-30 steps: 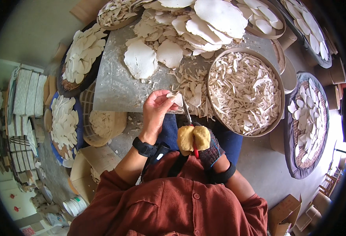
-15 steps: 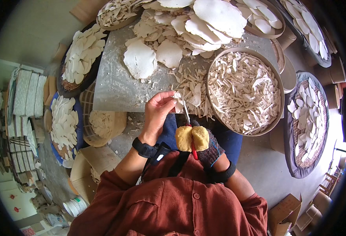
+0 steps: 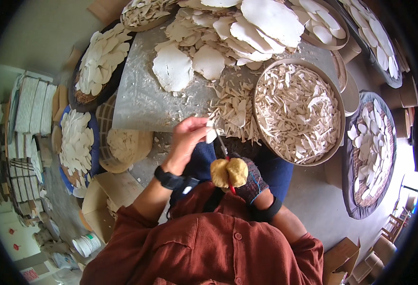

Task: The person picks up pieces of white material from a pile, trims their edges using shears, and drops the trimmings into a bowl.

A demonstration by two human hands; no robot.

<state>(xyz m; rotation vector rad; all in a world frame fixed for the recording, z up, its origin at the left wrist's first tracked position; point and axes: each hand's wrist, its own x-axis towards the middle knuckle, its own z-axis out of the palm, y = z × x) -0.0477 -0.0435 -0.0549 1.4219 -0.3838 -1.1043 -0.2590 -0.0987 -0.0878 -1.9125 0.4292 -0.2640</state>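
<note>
My left hand (image 3: 186, 140) is bare and pinches a small white slice (image 3: 211, 133) between thumb and fingertips, just off the near edge of the metal table (image 3: 140, 102). In a dark knitted glove, my right hand (image 3: 254, 183) is closed round red-handled scissors (image 3: 222, 143). Yellow padding (image 3: 229, 172) wraps their handles and hides part of my fingers. The blades point up toward the slice; whether they touch it I cannot tell. Beyond my hands lies a heap of narrow white offcuts (image 3: 235, 107), with large white slices (image 3: 172, 69) piled farther back.
A round tray (image 3: 338, 137) full of white strips stands at the table's right. Trays of white slices (image 3: 77, 142) flank the left, and another slice tray (image 3: 369, 147) is at far right. A wicker basket (image 3: 145, 149) and a cardboard box (image 3: 102, 202) sit at lower left.
My left hand and the slice have shifted slightly down and left. The slice now shows as narrower and more upright. The padded scissors have moved a little left, with their blades lower.
</note>
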